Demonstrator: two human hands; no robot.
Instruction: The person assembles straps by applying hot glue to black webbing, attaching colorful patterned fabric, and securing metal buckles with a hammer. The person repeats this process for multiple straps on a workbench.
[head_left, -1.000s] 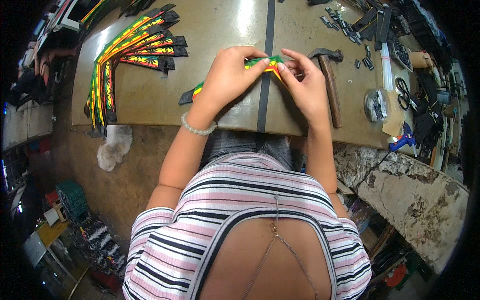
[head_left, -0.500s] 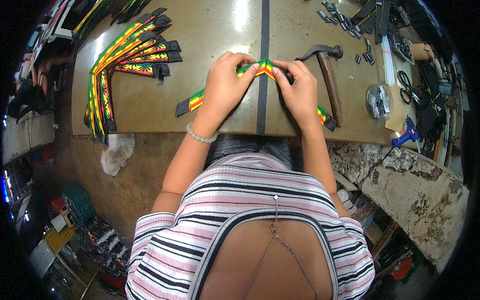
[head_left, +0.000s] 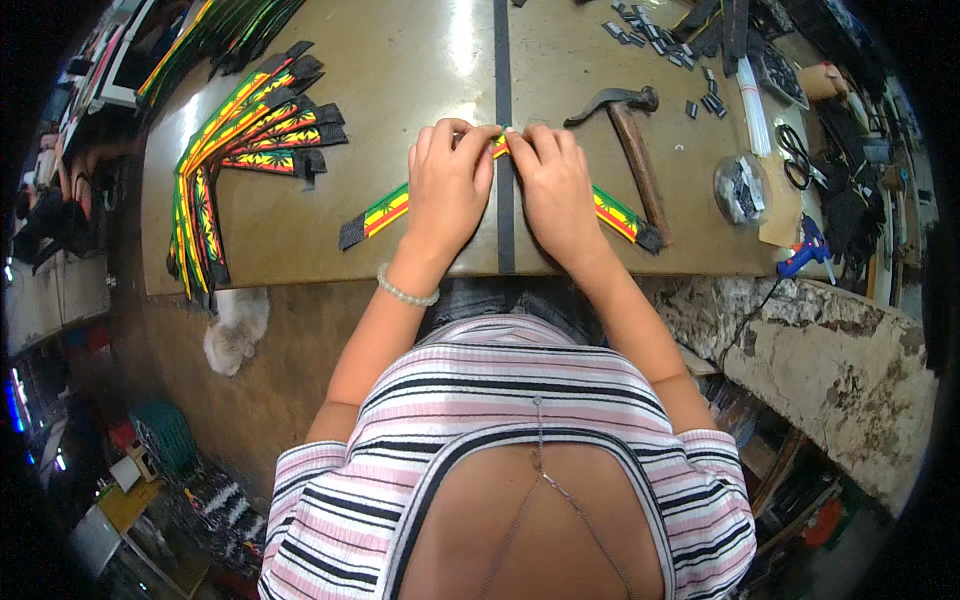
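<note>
A green, yellow and red patterned strap (head_left: 385, 211) with black ends lies across the table in an upside-down V. My left hand (head_left: 447, 180) covers the left side of its bend, thumb and fingertips pressed together on it. On the other side my right hand (head_left: 553, 185) also grips the strap near the bend, fingers bunched and thumb mostly hidden. Only a small bit of the bend shows between my fingertips, over a dark stripe (head_left: 505, 240) running down the table. Both strap ends stick out beyond my hands. A hammer (head_left: 637, 160) rests just right of my right hand.
Several similar bent straps (head_left: 190, 190) are stacked at the left. Small dark pieces (head_left: 655, 38) are scattered at the far right. Scissors (head_left: 797, 160), a clear bag (head_left: 742, 192) and a blue glue gun (head_left: 808, 250) lie along the right edge. The table's front edge (head_left: 400, 279) is close to me.
Both hands have turned over the bend and come closer together, covering more of it; the thumbs show less. The whole view has shifted slightly. The hammer and stacked straps stay in place.
</note>
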